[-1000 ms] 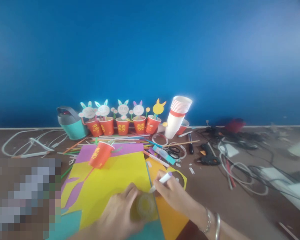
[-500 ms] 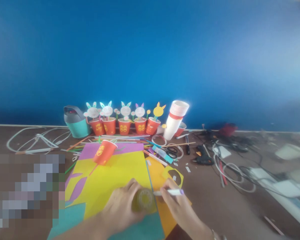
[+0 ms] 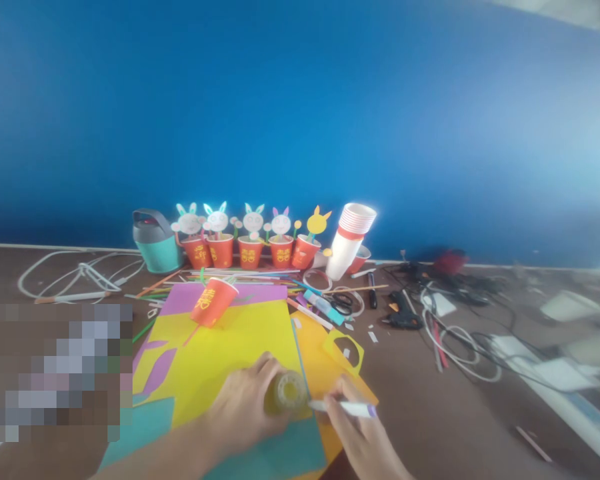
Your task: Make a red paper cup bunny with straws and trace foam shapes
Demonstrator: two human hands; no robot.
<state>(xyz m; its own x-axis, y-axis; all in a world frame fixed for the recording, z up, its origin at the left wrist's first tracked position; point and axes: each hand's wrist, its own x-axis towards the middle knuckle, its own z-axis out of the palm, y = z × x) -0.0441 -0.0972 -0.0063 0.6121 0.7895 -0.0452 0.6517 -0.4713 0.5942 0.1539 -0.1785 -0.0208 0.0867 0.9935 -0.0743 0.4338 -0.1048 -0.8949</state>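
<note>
My left hand point(image 3: 253, 393) is closed around a roll of tape point(image 3: 291, 390), yellowish with a pale ring at its core, above the yellow paper point(image 3: 215, 360). In my right hand point(image 3: 355, 427) is a white marker point(image 3: 353, 408) with a purple end; its tip points left, close to the roll's side. I cannot tell whether the tip touches the roll. Under the hands lie teal paper point(image 3: 275, 450) and orange paper point(image 3: 325, 360). A yellow offcut with a round hole point(image 3: 359, 359) lies beside my right hand. A red paper cup point(image 3: 214, 303) leans over on the sheets.
Along the blue wall stand red cups point(image 3: 250, 253) with paper animal heads, a teal container point(image 3: 159, 250) and stacked white cups point(image 3: 349, 243). Scissors point(image 3: 341, 305), a glue gun point(image 3: 403, 313), white cables point(image 3: 473, 353) and a power strip point(image 3: 560, 393) lie to the right.
My right hand and the marker have shifted slightly down and right, the marker now more tilted. My left hand still holds the roll in nearly the same place. The view has turned slightly.
</note>
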